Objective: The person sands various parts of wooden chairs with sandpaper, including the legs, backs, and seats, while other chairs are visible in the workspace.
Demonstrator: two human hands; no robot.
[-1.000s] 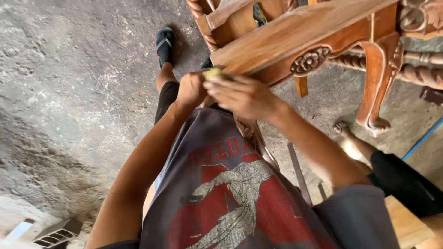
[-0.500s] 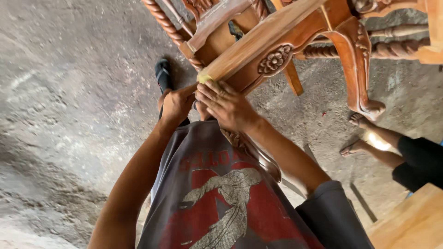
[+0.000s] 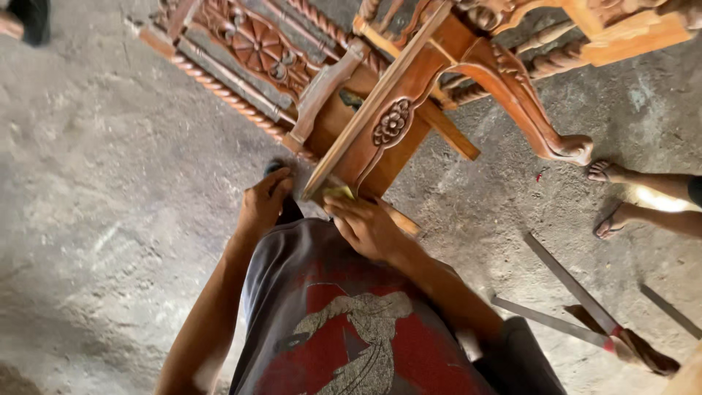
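small yellowish sanding pad [image 3: 338, 193] sits at low end of carved wooden chair's seat rail [image 3: 380, 121], pressed under r hand [image 3: 365, 227] fingers, hand closed on it. l hand [image 3: 262, 205] just beside, fingers curled by rail's corner, can't tell if gripping anything. chair frame [image 3: 256, 44] lies tipped on concrete floor [image 3: 88, 183], curved leg [image 3: 534, 110] out right. another person's sandalled feet [image 3: 610, 197] far right. long metal files [image 3: 570, 292] on floor lower right.

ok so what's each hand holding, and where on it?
Right hand presses a small yellowish pad against the chair rail's lower end. Left hand rests beside that end; a grip cannot be told.
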